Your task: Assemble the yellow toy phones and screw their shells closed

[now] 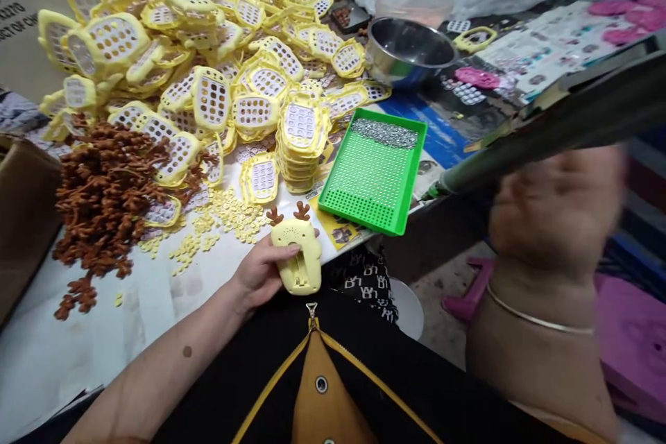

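Observation:
My left hand [263, 269] is closed around a pale yellow toy casing [311, 260] with two brown antlers [301, 211] at its top. Its back faces me, showing small speaker holes and an open battery compartment, with my thumb lying across it. My right hand [556, 205], smeared by motion, is off to the right beside a long dark bar-like object [551, 128]. Its fingers are too blurred to show whether they grip anything. Between the hands, a green perforated tray [372, 170] holds a heap of small silvery screws [386, 133] at its far end.
Yellow shells with white keypads [211, 97] pile high at the back left, some stacked [302, 142]. Brown antler pieces [104, 194] and small yellow buttons [229, 215] lie left. A metal bowl [408, 52] stands behind the tray; a pink stool [629, 347] stands right.

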Demonstrator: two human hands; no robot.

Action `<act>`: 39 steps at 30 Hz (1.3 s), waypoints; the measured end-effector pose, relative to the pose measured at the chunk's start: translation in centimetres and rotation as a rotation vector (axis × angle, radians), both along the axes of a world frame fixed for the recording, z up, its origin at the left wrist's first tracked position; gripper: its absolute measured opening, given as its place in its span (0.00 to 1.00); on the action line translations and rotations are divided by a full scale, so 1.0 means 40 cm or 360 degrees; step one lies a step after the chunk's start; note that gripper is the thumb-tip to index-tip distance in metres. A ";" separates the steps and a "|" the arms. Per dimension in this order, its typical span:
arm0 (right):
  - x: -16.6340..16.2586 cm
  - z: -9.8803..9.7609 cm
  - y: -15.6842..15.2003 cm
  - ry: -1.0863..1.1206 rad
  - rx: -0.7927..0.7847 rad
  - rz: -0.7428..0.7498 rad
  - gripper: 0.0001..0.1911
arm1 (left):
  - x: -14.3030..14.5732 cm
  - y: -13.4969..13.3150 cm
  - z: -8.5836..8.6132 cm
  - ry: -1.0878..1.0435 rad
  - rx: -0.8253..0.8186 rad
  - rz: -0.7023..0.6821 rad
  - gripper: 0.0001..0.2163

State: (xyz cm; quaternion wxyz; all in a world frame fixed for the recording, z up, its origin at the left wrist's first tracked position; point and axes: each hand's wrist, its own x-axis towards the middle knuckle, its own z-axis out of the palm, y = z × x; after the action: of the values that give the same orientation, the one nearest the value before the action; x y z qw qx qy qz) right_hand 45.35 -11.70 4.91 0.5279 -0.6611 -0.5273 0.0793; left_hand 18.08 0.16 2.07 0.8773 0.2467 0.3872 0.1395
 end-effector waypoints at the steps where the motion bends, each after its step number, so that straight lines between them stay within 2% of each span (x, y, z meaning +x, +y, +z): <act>1: 0.018 -0.001 0.008 0.0186 0.0053 0.0023 0.17 | 0.017 0.000 -0.003 0.0011 0.0005 -0.0027 0.16; 3: 0.035 0.003 0.030 0.0495 0.0155 0.0045 0.11 | 0.045 -0.001 -0.006 0.0051 0.0018 -0.0028 0.15; 6: 0.012 0.026 0.076 0.0719 0.0265 0.0062 0.14 | 0.067 0.001 -0.007 0.0126 0.0030 0.0084 0.16; 9: -0.042 0.035 0.140 0.0770 0.0472 0.0190 0.18 | 0.073 0.005 -0.008 0.0141 0.0008 0.0214 0.18; 13: -0.097 -0.014 0.231 0.0681 0.0485 0.0497 0.19 | 0.069 0.011 -0.011 0.0137 0.0038 0.0297 0.20; 16: -0.114 -0.061 0.279 0.0628 0.0453 0.0605 0.17 | 0.063 0.019 -0.012 0.0178 0.0090 0.0326 0.20; 18: -0.118 -0.079 0.297 0.0639 0.0453 0.0644 0.16 | 0.060 0.026 -0.010 0.0167 0.0072 0.0253 0.19; 22: -0.120 -0.088 0.311 0.0693 0.0451 0.0680 0.15 | 0.054 0.039 -0.008 0.0113 -0.0016 0.0144 0.16; 27: -0.121 -0.099 0.313 0.0734 0.0406 0.0641 0.15 | 0.052 0.048 -0.013 0.0053 -0.0060 0.0126 0.18; 34: -0.110 -0.108 0.304 0.0618 0.0309 0.0721 0.15 | 0.050 0.050 -0.020 0.0009 -0.0087 0.0142 0.18; 39: -0.113 -0.113 0.297 0.0632 0.0342 0.0632 0.15 | 0.046 0.048 -0.025 -0.0032 -0.0076 0.0158 0.19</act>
State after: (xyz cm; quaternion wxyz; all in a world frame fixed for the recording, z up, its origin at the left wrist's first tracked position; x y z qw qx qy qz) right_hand 40.82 0.18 0.38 0.6616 -0.4569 -0.5382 0.2525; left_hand 19.93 2.08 1.08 0.8788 0.2048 0.3935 0.1761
